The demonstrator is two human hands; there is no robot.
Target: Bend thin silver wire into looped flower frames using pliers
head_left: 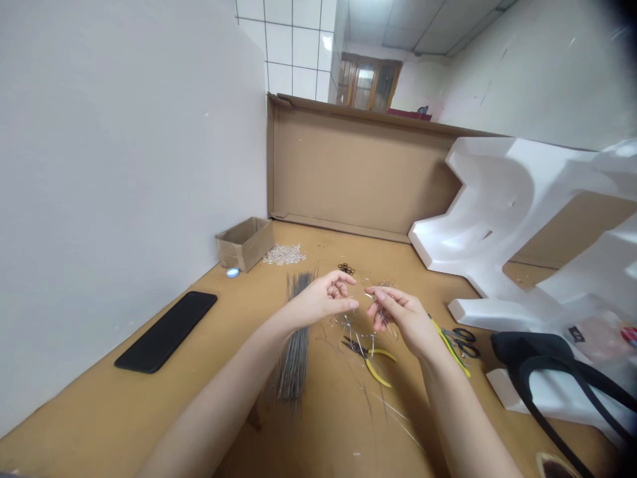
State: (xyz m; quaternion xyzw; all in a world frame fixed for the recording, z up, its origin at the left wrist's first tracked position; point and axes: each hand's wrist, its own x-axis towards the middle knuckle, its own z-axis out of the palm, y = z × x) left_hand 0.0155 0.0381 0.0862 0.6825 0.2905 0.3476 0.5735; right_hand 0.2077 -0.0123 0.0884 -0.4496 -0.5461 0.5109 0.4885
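My left hand (326, 297) is over the bundle of grey wires (293, 362), its thumb and fingers apart with nothing visible between them. Facing it, my right hand (398, 311) has thumb and forefinger pressed together on something thin and small that I cannot make out. Tangled silvery wire pieces (351, 325) lie below and between the hands, some close behind the right fingers. Pliers with yellow handles (377, 372) rest open on the table just under the hands. Black rings (346, 269) lie in a small pile beyond the left fingertips.
A small cardboard box (243, 244) stands at the back left by clear beads (284, 254) and a blue-rimmed cap (232, 273). A black phone (166, 332) lies left. Scissors (466, 342), white foam (490, 199) and a black strap (527, 372) are right; a large cardboard tray (363, 172) stands behind.
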